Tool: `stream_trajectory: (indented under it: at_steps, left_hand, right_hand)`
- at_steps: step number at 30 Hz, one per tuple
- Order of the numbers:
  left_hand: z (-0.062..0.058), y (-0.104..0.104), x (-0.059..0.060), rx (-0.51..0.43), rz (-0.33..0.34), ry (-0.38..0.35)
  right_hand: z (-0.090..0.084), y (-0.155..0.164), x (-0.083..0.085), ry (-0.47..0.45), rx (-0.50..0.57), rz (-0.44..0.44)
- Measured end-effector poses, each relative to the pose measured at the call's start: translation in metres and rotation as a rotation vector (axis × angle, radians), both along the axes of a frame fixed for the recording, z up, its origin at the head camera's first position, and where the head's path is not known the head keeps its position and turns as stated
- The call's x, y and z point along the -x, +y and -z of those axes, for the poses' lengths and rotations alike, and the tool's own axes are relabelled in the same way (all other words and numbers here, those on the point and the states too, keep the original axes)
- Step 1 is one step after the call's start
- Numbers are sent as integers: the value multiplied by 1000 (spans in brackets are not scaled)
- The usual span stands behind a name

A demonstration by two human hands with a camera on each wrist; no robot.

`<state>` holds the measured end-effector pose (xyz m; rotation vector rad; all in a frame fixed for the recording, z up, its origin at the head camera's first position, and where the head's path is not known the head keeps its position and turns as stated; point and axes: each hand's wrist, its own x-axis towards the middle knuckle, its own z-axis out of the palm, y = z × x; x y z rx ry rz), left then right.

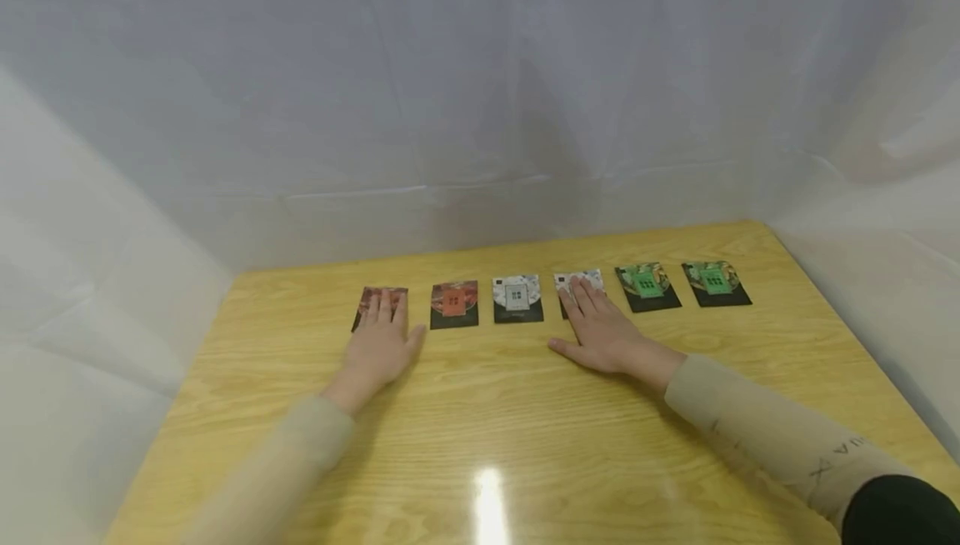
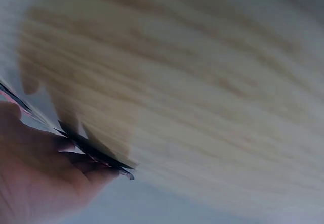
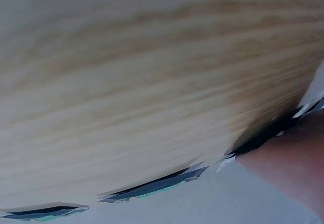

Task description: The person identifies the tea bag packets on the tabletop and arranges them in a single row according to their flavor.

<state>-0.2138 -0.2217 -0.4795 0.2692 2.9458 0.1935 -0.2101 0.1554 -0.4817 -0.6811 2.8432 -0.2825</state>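
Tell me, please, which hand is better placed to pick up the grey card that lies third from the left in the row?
Probably the right hand. It lies flat on the neighbouring fourth card, directly beside the grey card. The left hand rests on the first card, with the red card between.

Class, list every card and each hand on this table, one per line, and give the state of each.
Far-left reddish-brown card: flat, left hand's fingers resting on it.
Orange-red card: flat, uncovered.
Grey-white card: flat, uncovered.
White patterned card: flat, partly under right hand's fingers.
Two green cards: flat, untouched.
Left hand: flat, fingers straight.
Right hand: flat, fingers straight.
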Motion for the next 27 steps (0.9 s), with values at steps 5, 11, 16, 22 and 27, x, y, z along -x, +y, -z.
stream_trajectory:
  at_steps: [5, 11, 16, 22, 27]
  left_hand:
    - [1, 7, 1, 33, -40, -20]
    - [-3, 14, 2, 43, -69, -18]
    - [-3, 17, 3, 52, -69, 0]
    - [-4, 19, 4, 65, -70, 8]
    - [-6, 20, 2, 87, -56, 34]
  right_hand:
    - [-2, 0, -1, -1, 8, -5]
    - [-4, 1, -2, 17, 20, -7]
    - [-2, 1, 0, 14, 0, 0]
    - [1, 2, 0, 12, 15, 0]
    - [3, 3, 0, 16, 5, 7]
